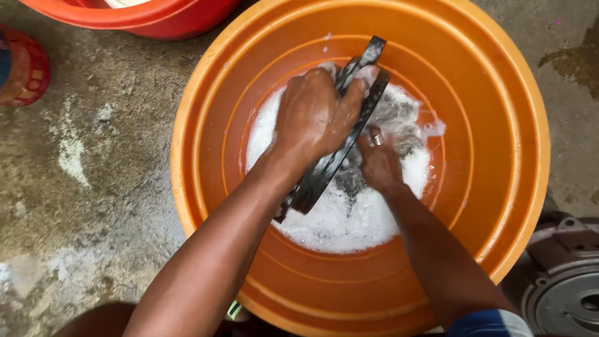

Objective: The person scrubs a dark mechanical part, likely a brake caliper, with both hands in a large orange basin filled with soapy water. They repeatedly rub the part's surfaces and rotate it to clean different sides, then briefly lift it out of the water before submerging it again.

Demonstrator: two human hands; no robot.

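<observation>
Head view: left hand [312, 115] fingers clamp dark sandal [331, 162] over suds — right hand [379, 165] fingers curled beside it.

The wide round orange plastic basin [499, 187] looks smooth and faintly glossy, ringed with shallow moulded steps; beneath the fingers [368, 76] lies white soapy foam [337, 224], frothy and wet; the flat dark sandal [331, 165] gripped there looks like wet rubber, slick and shiny; left of the fingers the grey concrete floor [93, 187] is rough, matt and stained; the red plastic tub [156, 19] above shines smoothly.
</observation>
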